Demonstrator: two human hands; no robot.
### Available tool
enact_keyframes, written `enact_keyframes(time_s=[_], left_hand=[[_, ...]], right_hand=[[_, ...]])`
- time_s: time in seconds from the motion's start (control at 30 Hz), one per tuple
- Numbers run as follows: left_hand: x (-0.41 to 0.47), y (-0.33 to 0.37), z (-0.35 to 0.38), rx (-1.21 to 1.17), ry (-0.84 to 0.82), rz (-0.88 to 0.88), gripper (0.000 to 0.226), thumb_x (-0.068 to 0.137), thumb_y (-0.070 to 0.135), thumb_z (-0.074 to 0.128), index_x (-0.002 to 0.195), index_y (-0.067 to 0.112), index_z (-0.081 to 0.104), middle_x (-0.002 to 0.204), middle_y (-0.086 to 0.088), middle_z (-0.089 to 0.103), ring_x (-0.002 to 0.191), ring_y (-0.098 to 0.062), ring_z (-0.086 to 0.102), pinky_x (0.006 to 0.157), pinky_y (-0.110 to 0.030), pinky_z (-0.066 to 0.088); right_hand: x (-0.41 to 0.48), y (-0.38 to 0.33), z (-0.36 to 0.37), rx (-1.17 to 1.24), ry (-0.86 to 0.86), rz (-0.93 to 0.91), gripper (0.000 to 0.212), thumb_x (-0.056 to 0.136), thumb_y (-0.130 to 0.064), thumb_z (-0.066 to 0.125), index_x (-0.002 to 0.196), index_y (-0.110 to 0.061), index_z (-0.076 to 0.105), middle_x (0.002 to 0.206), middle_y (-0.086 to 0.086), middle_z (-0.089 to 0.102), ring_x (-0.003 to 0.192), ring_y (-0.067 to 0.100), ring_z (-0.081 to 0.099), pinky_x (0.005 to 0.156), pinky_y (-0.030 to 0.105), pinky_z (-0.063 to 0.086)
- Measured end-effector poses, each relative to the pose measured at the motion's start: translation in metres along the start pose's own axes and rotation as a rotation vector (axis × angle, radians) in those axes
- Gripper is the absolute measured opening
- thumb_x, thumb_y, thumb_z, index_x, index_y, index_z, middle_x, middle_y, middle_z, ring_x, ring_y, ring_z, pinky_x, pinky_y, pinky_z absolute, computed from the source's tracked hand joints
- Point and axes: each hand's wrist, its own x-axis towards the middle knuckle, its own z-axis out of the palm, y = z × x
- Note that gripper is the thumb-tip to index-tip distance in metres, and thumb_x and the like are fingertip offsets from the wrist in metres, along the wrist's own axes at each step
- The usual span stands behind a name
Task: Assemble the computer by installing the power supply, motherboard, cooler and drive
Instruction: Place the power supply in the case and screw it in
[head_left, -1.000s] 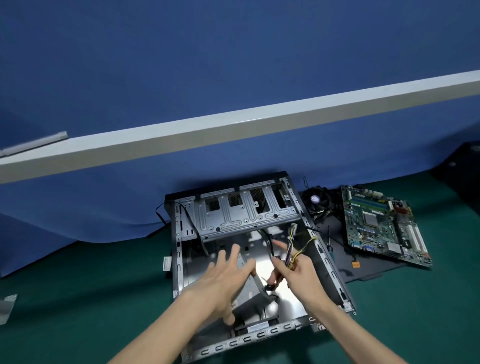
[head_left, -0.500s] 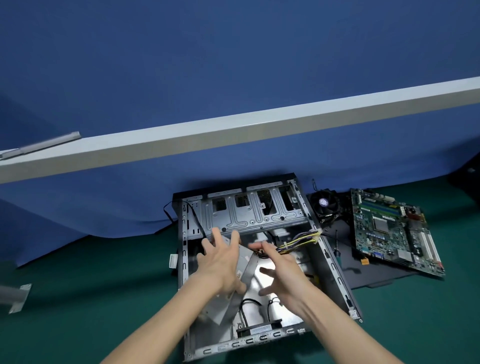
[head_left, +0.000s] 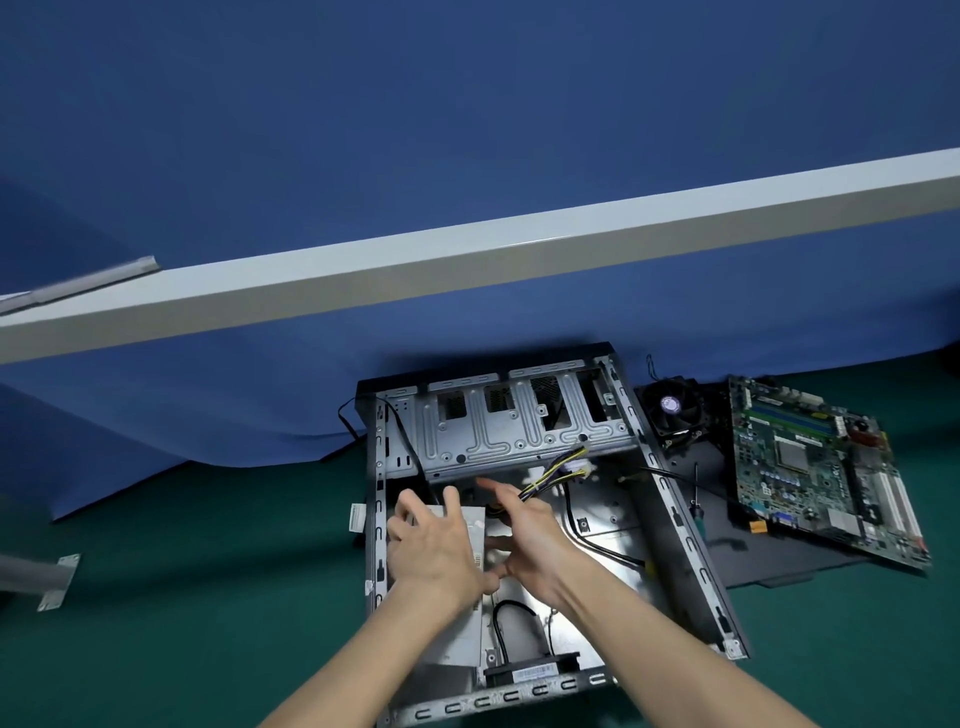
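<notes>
The open grey computer case lies flat on the green mat. The silver power supply sits inside along the case's left wall. My left hand rests on top of it with fingers spread toward its far end. Just to the right, my right hand has straight fingers against the yellow and black cable bundle, which runs toward the drive cage. The green motherboard and the black fan cooler lie outside the case on the right.
A screwdriver lies between the case and the motherboard on a black panel. A white beam crosses above the blue backdrop. A metal bracket sits far left on the mat.
The power supply went from tilted in mid-case to lying along the left wall. My left hand moved with it. My right hand let the cable bundle swing toward the drive cage.
</notes>
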Motion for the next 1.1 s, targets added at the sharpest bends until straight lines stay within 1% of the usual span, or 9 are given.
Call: enact_keyframes(time_s=[0.13, 0.23, 0.3, 0.4, 0.5, 0.6, 0.83, 1.0, 1.1], left_hand=[[0.003, -0.003, -0.002, 0.324, 0.150, 0.120, 0.103, 0.065, 0.088, 0.042, 0.136, 0.017, 0.024, 0.124, -0.014, 0.027, 0.111, -0.031, 0.030, 0.094, -0.038, 0.030], [0.009, -0.011, -0.003, 0.440, 0.187, 0.254, 0.099, 0.074, 0.082, 0.040, 0.139, 0.009, 0.028, 0.146, -0.013, 0.018, 0.129, -0.031, 0.021, 0.106, -0.043, 0.020], [0.013, -0.020, -0.006, 0.380, 0.200, 0.328, 0.094, 0.078, 0.077, 0.044, 0.137, 0.005, 0.030, 0.144, -0.013, 0.025, 0.127, -0.030, 0.027, 0.107, -0.041, 0.021], [0.015, -0.030, -0.008, 0.183, 0.128, 0.429, 0.101, 0.074, 0.075, 0.053, 0.145, 0.013, 0.016, 0.143, -0.012, 0.027, 0.129, -0.030, 0.026, 0.110, -0.040, 0.021], [0.014, -0.033, -0.005, 0.186, -0.201, 0.492, 0.136, 0.054, 0.067, 0.078, 0.149, 0.030, -0.013, 0.155, -0.012, -0.021, 0.141, -0.039, -0.022, 0.113, -0.048, -0.011], [0.013, -0.038, 0.001, 0.367, -0.244, 0.521, 0.153, 0.050, 0.045, 0.091, 0.143, 0.030, -0.030, 0.133, -0.013, -0.054, 0.116, -0.032, -0.050, 0.097, -0.043, -0.022], [0.005, -0.042, -0.004, 0.575, -0.090, 0.593, 0.130, 0.050, 0.049, 0.088, 0.147, 0.010, 0.009, 0.149, -0.035, -0.017, 0.139, -0.049, -0.017, 0.110, -0.065, -0.011], [0.005, -0.039, -0.006, 0.628, -0.069, 0.571, 0.123, 0.047, 0.049, 0.090, 0.138, -0.002, 0.024, 0.146, -0.041, -0.003, 0.137, -0.053, 0.000, 0.113, -0.063, 0.000], [0.007, -0.035, -0.006, 0.657, -0.071, 0.555, 0.121, 0.048, 0.047, 0.090, 0.137, -0.004, 0.025, 0.145, -0.041, -0.001, 0.135, -0.053, 0.003, 0.113, -0.062, 0.003]], right_hand=[[0.008, 0.003, -0.003, 0.027, 0.016, 0.058, 0.022, 0.101, -0.028, 0.046, 0.110, -0.023, 0.066, 0.091, 0.000, 0.063, 0.066, 0.023, 0.057, 0.054, 0.035, 0.043], [0.013, 0.007, -0.007, 0.034, 0.040, 0.089, 0.027, 0.100, -0.032, 0.048, 0.123, -0.020, 0.057, 0.102, -0.002, 0.050, 0.089, 0.032, 0.056, 0.063, 0.048, 0.052], [0.015, 0.010, -0.006, 0.037, 0.039, 0.086, 0.029, 0.100, -0.033, 0.048, 0.125, -0.019, 0.055, 0.104, -0.001, 0.045, 0.101, 0.037, 0.053, 0.064, 0.051, 0.056], [0.021, 0.011, -0.005, 0.050, 0.057, 0.101, 0.033, 0.100, -0.032, 0.049, 0.129, -0.016, 0.049, 0.113, 0.009, 0.049, 0.089, 0.035, 0.054, 0.054, 0.042, 0.054], [0.026, 0.011, -0.005, 0.088, 0.065, 0.106, 0.036, 0.099, -0.030, 0.052, 0.128, -0.011, 0.043, 0.104, 0.017, 0.056, 0.070, 0.029, 0.055, 0.052, 0.037, 0.047], [0.025, 0.013, -0.008, 0.107, 0.073, 0.108, 0.036, 0.097, -0.032, 0.055, 0.125, -0.011, 0.047, 0.109, 0.015, 0.059, 0.073, 0.031, 0.061, 0.056, 0.036, 0.044], [0.007, 0.028, 0.000, -0.048, 0.006, 0.222, 0.031, 0.093, -0.057, 0.045, 0.101, -0.030, 0.058, 0.105, 0.008, 0.066, 0.074, 0.025, 0.061, 0.058, 0.043, 0.049], [0.012, 0.034, 0.013, -0.015, -0.015, 0.209, 0.030, 0.095, -0.050, 0.048, 0.103, -0.025, 0.062, 0.090, 0.010, 0.048, 0.049, 0.016, 0.029, 0.048, 0.030, 0.036], [0.020, 0.039, 0.012, 0.011, -0.035, 0.210, 0.025, 0.097, -0.042, 0.049, 0.111, -0.028, 0.064, 0.076, 0.007, 0.046, 0.051, 0.016, 0.031, 0.047, 0.030, 0.033]])
